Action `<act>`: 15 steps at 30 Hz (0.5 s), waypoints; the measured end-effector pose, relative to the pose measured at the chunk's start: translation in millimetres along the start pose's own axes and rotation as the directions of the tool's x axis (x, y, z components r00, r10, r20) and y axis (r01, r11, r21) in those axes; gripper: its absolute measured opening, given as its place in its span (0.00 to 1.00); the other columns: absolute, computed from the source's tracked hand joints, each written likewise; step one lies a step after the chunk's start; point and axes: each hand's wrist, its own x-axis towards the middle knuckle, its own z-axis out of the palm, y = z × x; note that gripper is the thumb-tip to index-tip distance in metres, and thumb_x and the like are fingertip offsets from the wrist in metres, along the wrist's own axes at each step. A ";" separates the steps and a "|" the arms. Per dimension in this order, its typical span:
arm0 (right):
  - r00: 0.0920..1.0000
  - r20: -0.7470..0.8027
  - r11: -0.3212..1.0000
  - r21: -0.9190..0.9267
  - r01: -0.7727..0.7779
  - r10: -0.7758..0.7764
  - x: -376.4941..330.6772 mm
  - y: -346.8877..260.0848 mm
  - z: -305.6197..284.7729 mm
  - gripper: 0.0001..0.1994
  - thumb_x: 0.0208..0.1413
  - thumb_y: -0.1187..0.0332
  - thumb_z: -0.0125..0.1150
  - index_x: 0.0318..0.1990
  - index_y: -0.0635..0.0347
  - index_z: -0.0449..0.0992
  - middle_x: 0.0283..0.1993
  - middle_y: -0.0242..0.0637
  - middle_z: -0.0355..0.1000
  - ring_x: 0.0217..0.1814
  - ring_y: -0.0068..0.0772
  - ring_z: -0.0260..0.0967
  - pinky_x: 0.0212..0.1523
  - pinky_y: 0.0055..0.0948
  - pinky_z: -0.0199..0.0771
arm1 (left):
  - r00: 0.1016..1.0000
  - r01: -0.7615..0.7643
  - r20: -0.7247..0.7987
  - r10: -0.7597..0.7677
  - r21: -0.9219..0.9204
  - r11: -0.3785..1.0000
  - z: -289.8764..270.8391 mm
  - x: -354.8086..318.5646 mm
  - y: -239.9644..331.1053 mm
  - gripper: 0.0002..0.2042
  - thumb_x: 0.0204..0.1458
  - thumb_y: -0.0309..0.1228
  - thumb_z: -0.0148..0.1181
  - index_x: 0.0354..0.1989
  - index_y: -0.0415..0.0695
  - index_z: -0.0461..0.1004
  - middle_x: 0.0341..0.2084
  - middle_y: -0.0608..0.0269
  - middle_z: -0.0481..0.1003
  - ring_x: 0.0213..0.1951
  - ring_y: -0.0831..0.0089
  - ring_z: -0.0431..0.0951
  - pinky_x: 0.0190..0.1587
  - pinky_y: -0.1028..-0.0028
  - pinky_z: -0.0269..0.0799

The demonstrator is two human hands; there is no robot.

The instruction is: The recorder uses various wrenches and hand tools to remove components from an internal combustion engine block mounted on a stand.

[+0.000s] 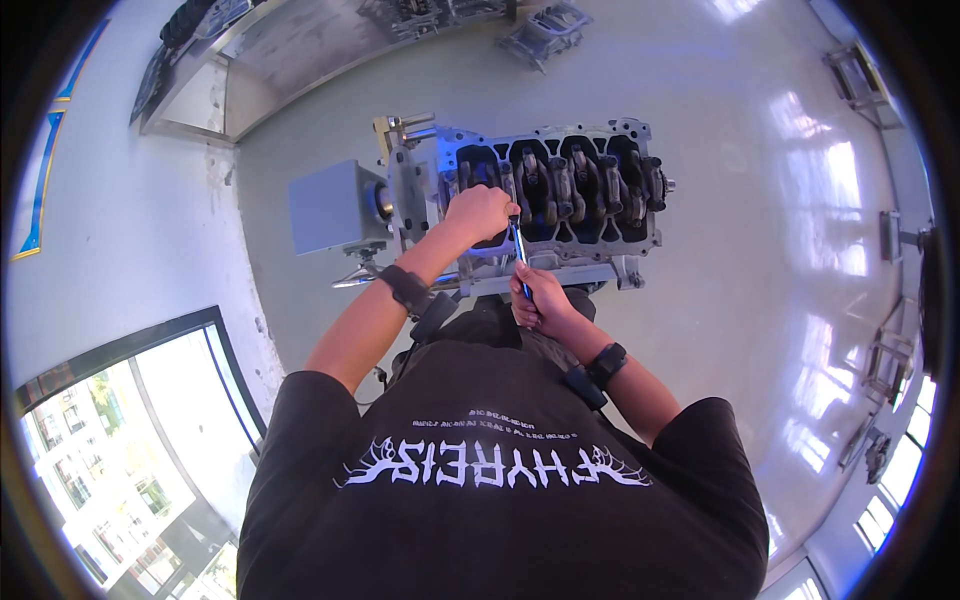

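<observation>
An engine block [548, 133] lies with its open side up in front of me, its crankshaft [561, 190] showing between the dark bays. My left hand [480, 213] is closed over the head of a ratchet wrench [518, 243] at the block's left-middle part. Whatever sits under the wrench head is hidden by that hand. Lower and to the right, my right hand [541, 299] wraps round the wrench's handle, close to the block's near edge. The shiny shaft runs between the two hands, slanting down toward me.
An engine stand with a grey box [338, 207] and a metal mounting plate [403, 185] supports the block's left end. A metal bench [290, 60] with parts stands far left. Another metal casting [545, 35] rests beyond the block. Metal racks [890, 240] line the right wall.
</observation>
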 end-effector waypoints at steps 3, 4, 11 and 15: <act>1.000 -0.012 0.998 -0.063 -0.014 0.014 -2.2 -4.8 -4.2 0.20 0.62 0.49 0.46 0.28 0.57 0.62 0.11 0.28 0.50 0.07 0.23 0.47 0.09 0.25 0.48 | 0.977 0.168 0.152 -0.150 -0.109 0.980 -14.4 -2.8 10.5 0.17 0.56 0.45 0.50 0.30 0.48 0.80 0.13 0.60 0.75 0.26 0.61 0.80 0.34 0.62 0.75; 1.000 -0.015 0.998 -0.062 -0.013 0.012 -2.5 -5.1 -5.6 0.20 0.62 0.49 0.46 0.28 0.57 0.62 0.11 0.28 0.50 0.07 0.23 0.47 0.09 0.25 0.48 | 0.977 0.164 0.153 -0.147 -0.110 0.980 -12.0 -2.2 9.9 0.17 0.56 0.45 0.50 0.30 0.48 0.80 0.13 0.60 0.75 0.26 0.61 0.80 0.34 0.62 0.75; 0.996 0.083 0.998 -0.055 -0.033 0.038 2.0 -6.0 -15.5 0.21 0.63 0.48 0.44 0.28 0.57 0.63 0.11 0.26 0.48 0.08 0.20 0.43 0.11 0.23 0.46 | 0.979 0.162 0.140 -0.145 -0.122 0.979 -15.6 -3.8 11.9 0.16 0.56 0.42 0.51 0.29 0.44 0.80 0.12 0.62 0.76 0.16 0.70 0.77 0.24 0.70 0.73; 0.986 0.166 1.000 0.020 -0.021 0.018 11.6 1.9 -20.3 0.23 0.63 0.46 0.41 0.28 0.56 0.63 0.12 0.24 0.46 0.08 0.18 0.42 0.11 0.22 0.46 | 0.973 0.188 0.159 -0.169 -0.113 0.976 -20.2 1.2 12.6 0.16 0.55 0.42 0.53 0.27 0.43 0.79 0.13 0.63 0.76 0.15 0.71 0.76 0.23 0.71 0.73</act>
